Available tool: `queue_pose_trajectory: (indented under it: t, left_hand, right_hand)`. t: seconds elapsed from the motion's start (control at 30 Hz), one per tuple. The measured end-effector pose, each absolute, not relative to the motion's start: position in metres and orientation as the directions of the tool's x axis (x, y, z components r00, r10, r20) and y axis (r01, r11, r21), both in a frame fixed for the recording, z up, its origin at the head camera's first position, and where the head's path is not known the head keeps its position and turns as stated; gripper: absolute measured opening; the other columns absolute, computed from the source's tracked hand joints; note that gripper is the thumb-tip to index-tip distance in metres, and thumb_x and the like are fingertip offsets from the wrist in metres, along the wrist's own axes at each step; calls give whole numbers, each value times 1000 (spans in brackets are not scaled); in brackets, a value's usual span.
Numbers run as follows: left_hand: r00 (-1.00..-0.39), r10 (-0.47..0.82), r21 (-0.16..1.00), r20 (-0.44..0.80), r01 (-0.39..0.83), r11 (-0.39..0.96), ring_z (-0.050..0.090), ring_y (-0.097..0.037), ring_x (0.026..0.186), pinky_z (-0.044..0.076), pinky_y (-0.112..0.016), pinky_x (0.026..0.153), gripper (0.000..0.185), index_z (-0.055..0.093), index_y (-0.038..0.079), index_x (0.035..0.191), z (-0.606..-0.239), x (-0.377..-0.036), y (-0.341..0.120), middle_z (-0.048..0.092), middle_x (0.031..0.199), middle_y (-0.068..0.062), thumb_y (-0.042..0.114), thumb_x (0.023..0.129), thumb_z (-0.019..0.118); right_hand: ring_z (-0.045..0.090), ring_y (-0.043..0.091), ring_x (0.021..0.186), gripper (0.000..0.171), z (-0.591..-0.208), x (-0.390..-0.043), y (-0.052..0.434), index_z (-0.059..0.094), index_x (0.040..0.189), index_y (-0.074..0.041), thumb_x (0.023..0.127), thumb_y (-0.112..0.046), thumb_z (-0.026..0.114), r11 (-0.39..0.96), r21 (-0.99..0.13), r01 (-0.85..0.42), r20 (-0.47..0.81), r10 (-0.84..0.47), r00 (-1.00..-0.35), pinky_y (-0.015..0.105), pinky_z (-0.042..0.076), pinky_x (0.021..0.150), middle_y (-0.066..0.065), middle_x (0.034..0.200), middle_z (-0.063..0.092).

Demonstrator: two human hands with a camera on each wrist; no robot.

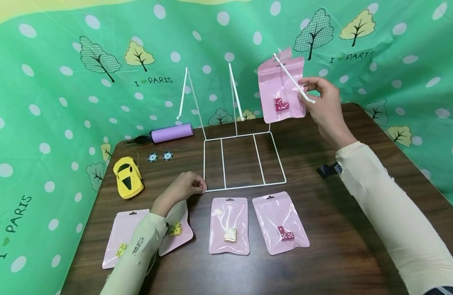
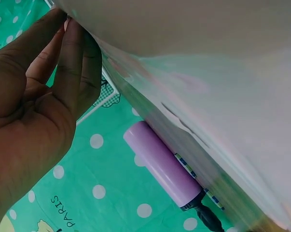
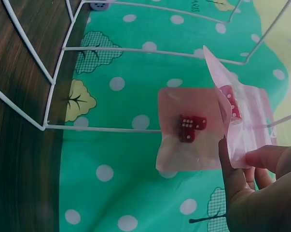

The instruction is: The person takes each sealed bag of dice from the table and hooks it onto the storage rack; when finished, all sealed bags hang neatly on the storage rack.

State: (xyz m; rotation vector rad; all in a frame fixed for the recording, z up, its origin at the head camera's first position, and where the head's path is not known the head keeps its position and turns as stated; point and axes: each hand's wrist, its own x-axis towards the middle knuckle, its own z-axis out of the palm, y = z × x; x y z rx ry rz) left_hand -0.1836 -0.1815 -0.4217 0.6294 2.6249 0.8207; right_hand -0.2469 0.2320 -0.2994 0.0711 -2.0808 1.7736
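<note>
A white wire rack (image 1: 245,162) with three slanted hooks stands mid-table. My right hand (image 1: 322,98) pinches a pink pouch (image 1: 281,88) with red dice at the right hook (image 1: 293,80). In the right wrist view my right hand (image 3: 261,193) grips the edge of a bent pouch (image 3: 242,116), and a second red-dice pouch (image 3: 188,130) shows flat behind it. My left hand (image 1: 186,186) has curled fingers pinching the rack base's front left corner. In the left wrist view my left hand (image 2: 44,96) has its fingertips meeting at a white wire.
Several pink pouches lie along the front: one with red dice (image 1: 279,223), one with a pale die (image 1: 229,225), two with yellow dice (image 1: 125,241) under my left forearm. A purple cylinder (image 1: 172,133) (image 2: 159,164), a yellow toy car (image 1: 127,177) and two chips (image 1: 160,156) sit back left.
</note>
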Motion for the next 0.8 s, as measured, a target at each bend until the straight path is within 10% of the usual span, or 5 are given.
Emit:
queue_pose_trajectory:
  t: [0.33,0.8]
  left_hand:
    - [-856,489,598,-170,305,741,54,-10,73,47,-29,69,10,79,7,88,-421,-184,-181,72,81,3,2,96,81]
    - [-846,513,601,-143,338,725,54,-9,72,48,-29,69,10,79,7,87,-422,-184,-182,72,80,4,3,96,81]
  right_hand:
    - [70,9,84,28,-306,-249,237,64,123,-13,101,4,70,133,-941,-310,333,229,-915,17,58,75,3,111,58]
    - [70,14,98,33,-299,-215,297,62,132,-5,101,4,68,-42,-919,-391,359,318,-878,19,60,79,8,122,57]
